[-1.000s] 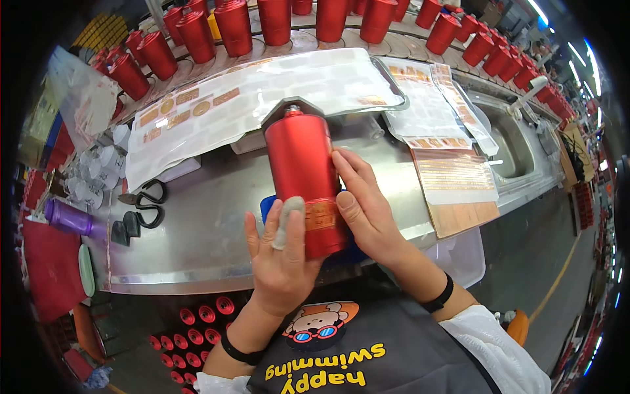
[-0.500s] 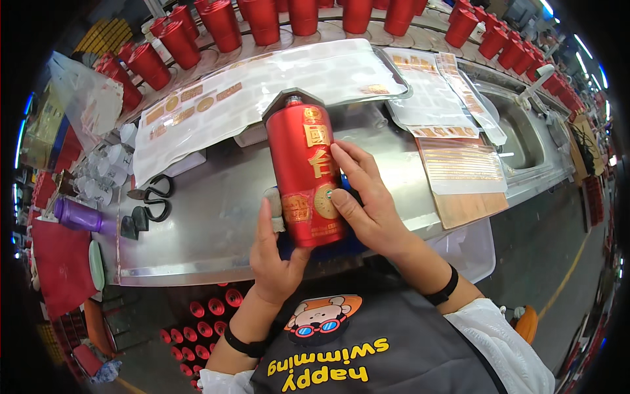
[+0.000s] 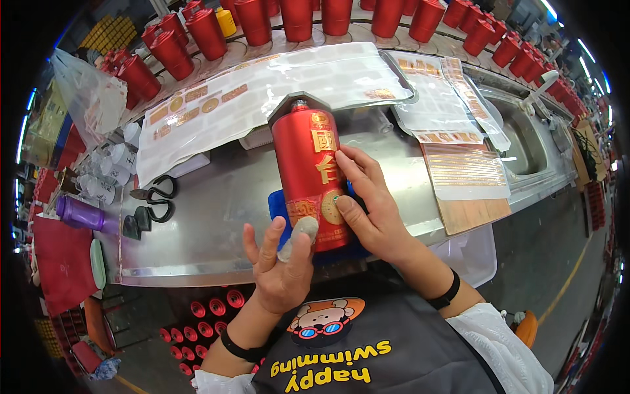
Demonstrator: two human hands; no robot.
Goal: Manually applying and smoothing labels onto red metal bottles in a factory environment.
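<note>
A glossy red bottle [image 3: 302, 154] with gold lettering and a round gold seal leans back on the steel bench, its dark neck pointing away from me. My right hand [image 3: 367, 203] grips its right side, thumb on the front beside the seal. In my left hand [image 3: 282, 269] a small grey cloth pad [image 3: 303, 235] is held at the thumb against the bottle's lower front; the other fingers spread upward. Below the bottle shows a blue pad [image 3: 279, 209]. Behind its neck is a dark angular plate [image 3: 283, 105].
Sheets of gold labels [image 3: 269, 75] lie across the bench's back, with more label sheets [image 3: 440, 98] to the right. Black-handled scissors [image 3: 161, 190] and a purple cup [image 3: 79, 213] sit left. Beyond runs a conveyor of red bottles [image 3: 298, 20]. A sink [image 3: 525, 144] is far right.
My left hand has left the bottle's lower left side and swung the grey pad onto its front. The bottle has shifted slightly right. Conveyor bottles have moved, and a yellow one now shows.
</note>
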